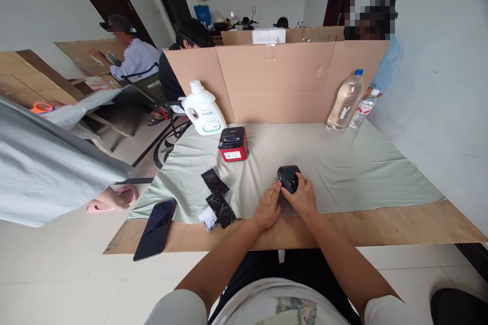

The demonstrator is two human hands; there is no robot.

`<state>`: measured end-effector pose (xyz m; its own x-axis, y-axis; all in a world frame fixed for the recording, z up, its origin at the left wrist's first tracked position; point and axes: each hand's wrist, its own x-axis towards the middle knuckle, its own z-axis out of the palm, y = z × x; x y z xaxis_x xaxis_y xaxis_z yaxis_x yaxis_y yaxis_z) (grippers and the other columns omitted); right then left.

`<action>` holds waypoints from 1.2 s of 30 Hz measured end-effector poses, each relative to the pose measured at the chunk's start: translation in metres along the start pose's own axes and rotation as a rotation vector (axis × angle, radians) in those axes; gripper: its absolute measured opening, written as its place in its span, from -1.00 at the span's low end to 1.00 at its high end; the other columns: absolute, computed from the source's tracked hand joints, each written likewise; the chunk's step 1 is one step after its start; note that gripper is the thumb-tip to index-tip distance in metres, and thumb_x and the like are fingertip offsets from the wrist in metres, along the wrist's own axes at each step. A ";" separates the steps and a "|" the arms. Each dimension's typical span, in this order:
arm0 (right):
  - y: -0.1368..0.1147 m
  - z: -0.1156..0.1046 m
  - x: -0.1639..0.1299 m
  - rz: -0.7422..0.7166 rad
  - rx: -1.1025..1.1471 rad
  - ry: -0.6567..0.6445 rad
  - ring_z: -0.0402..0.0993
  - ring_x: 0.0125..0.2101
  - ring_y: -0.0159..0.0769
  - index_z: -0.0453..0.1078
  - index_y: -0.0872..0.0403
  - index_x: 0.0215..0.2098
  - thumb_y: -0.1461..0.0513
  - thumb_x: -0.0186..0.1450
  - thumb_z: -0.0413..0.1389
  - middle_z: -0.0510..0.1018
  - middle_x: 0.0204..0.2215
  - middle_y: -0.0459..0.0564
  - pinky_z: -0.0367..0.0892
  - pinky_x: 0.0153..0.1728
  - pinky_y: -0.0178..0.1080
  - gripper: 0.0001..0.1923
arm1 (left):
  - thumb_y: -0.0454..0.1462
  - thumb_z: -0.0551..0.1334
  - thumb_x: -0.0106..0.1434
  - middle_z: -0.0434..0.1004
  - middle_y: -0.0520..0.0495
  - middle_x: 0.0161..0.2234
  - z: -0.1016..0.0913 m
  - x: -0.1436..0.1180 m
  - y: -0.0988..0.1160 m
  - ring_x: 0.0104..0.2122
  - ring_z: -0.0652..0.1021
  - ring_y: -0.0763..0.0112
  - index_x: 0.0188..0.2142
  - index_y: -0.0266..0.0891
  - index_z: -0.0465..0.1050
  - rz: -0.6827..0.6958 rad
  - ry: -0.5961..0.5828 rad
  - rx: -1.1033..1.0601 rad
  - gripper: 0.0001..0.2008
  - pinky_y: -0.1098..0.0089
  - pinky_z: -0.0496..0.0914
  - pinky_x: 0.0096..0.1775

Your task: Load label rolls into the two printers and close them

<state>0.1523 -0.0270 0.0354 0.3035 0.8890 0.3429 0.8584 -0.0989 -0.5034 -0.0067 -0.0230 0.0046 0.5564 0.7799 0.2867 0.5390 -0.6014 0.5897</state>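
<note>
A small black boxy device (288,177) rests on the cloth near the table's front, its exact kind unclear. My right hand (304,194) grips it from the right, thumb at the near edge and fingers over the top. Lying flat on the cloth to its left is my left hand (269,206), fingers stretched out with the tips close to the device's near left corner; whether they touch it I cannot tell. Farther left are several dark marbled-pattern cards (221,210), partly overlapping, with a white-and-grey patterned piece (209,218) beside them. Behind these sits a red and black box-shaped device (233,144) with a white label.
A phone (155,228) lies at the front left corner of the table. A white detergent jug (205,111) and two water bottles (346,101) stand before an upright cardboard screen (274,84). Other people sit beyond it and to the left. A wall borders the right side.
</note>
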 end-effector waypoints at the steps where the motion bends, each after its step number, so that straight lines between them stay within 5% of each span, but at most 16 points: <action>1: -0.002 0.002 -0.003 0.000 -0.015 -0.003 0.38 -0.11 0.02 0.23 0.17 0.15 -0.06 0.12 0.19 0.42 -0.11 0.27 0.31 -0.10 0.03 -0.26 | -0.46 0.04 0.12 0.04 -0.31 0.32 0.001 0.000 -0.002 0.32 0.07 0.12 0.34 -0.33 -0.13 -0.015 0.013 -0.012 -0.22 -0.05 0.05 0.27; 10: 0.017 0.005 -0.027 -0.276 -0.064 0.007 0.26 0.09 0.11 0.25 0.11 0.15 0.02 0.21 0.15 0.10 0.21 0.35 0.32 -0.04 0.07 -0.39 | -0.42 0.04 0.17 0.10 -0.32 0.29 0.009 0.001 -0.010 0.31 0.12 0.10 0.32 -0.35 -0.05 -0.079 0.047 -0.011 -0.30 -0.07 0.08 0.26; 19: 0.024 0.003 -0.026 -0.348 -0.026 0.014 0.25 0.09 0.07 0.31 0.10 0.14 0.08 0.24 0.15 0.18 0.14 0.31 0.33 0.00 0.07 -0.45 | -0.42 0.01 0.17 0.04 -0.27 0.32 0.016 0.004 -0.014 0.32 0.08 0.13 0.33 -0.31 -0.08 -0.113 0.039 -0.010 -0.28 -0.05 0.05 0.27; 24: 0.026 0.005 -0.026 -0.368 -0.032 0.033 0.25 0.06 0.05 0.30 0.07 0.16 0.04 0.24 0.14 0.21 0.12 0.29 0.33 -0.02 0.09 -0.44 | -0.39 0.04 0.18 0.19 -0.23 0.26 0.009 0.010 -0.013 0.27 0.19 0.12 0.27 -0.30 0.10 -0.163 0.082 -0.098 -0.38 -0.02 0.09 0.26; 30: 0.025 0.005 -0.027 -0.402 -0.056 0.068 0.18 0.12 0.08 0.28 0.10 0.16 0.04 0.26 0.11 0.16 0.19 0.31 0.28 0.00 0.12 -0.44 | -0.35 0.09 0.27 0.46 -0.20 0.04 -0.017 0.052 -0.005 -0.20 0.55 0.31 0.16 -0.24 0.29 -0.566 0.182 -0.375 -0.55 0.26 0.42 -0.04; 33: 0.023 0.003 -0.027 -0.437 -0.062 0.071 0.14 0.17 0.04 0.25 0.11 0.17 0.06 0.29 0.07 0.19 0.22 0.25 0.23 0.06 0.09 -0.46 | -0.37 0.10 0.29 0.55 -0.15 -0.16 -0.025 0.074 -0.006 -0.55 0.46 0.54 0.26 -0.26 0.15 -0.721 0.066 -0.594 -0.46 0.45 0.41 -0.38; 36: 0.020 0.001 -0.026 -0.471 -0.062 0.068 0.13 0.18 0.01 0.24 0.13 0.18 0.07 0.31 0.04 0.28 0.17 0.22 0.20 0.10 0.05 -0.47 | -0.45 0.07 0.26 0.56 -0.11 -0.24 -0.030 0.085 -0.009 -0.65 0.36 0.65 0.30 -0.26 0.08 -0.745 -0.034 -0.767 -0.40 0.57 0.26 -0.57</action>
<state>0.1610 -0.0517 0.0154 -0.1000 0.8125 0.5743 0.9313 0.2796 -0.2334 0.0164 0.0538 0.0458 0.2747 0.8932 -0.3560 0.2152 0.3037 0.9281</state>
